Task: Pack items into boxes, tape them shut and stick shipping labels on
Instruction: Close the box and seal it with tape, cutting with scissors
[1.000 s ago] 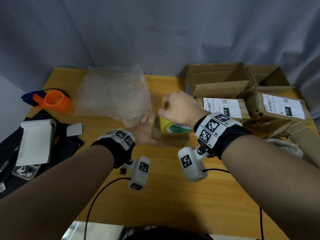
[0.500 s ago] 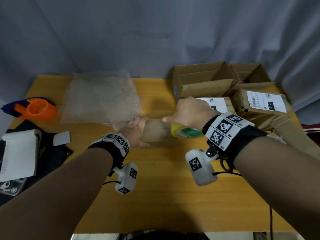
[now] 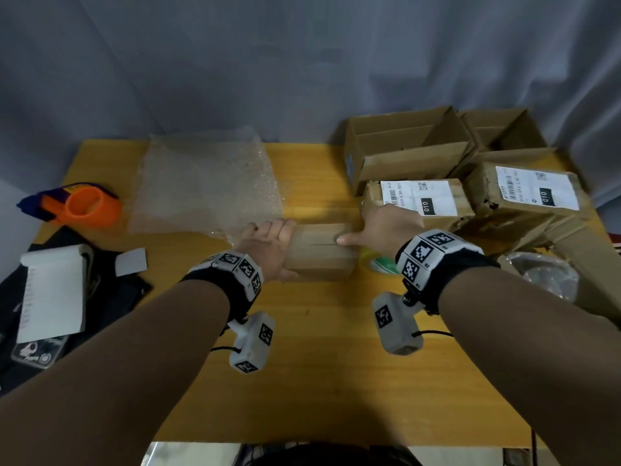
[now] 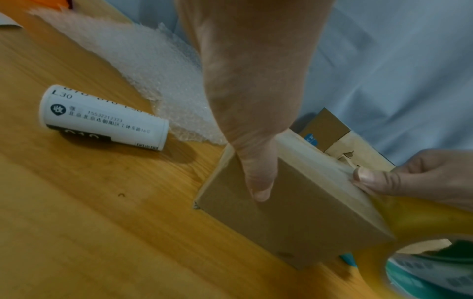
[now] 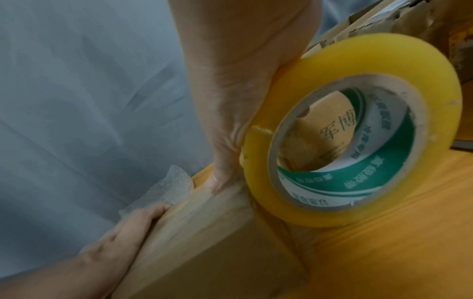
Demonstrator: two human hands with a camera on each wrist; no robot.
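Note:
A small brown cardboard box (image 3: 319,252) lies at the middle of the wooden table (image 3: 336,364). My left hand (image 3: 272,242) grips its left end, thumb on the near face (image 4: 258,178) and fingers over the far edge (image 5: 133,222). My right hand (image 3: 383,230) holds a yellow tape roll (image 3: 379,265) with a green and white core just off the box's right end. Its thumb (image 4: 371,178) presses a strip of tape onto the box top near that end. The tape roll (image 5: 358,121) stands on edge against the box (image 5: 204,242).
Bubble wrap (image 3: 205,186) lies behind the left hand, an orange tape dispenser (image 3: 87,206) and a notepad (image 3: 50,290) at far left. A rolled label (image 4: 102,119) lies left of the box. Labelled boxes (image 3: 420,200) and open cartons (image 3: 403,146) crowd the back right.
My right hand has drawn the tape roll rightward over the box top and down past its right end. My left hand went from lying flat to gripping the box's left end.

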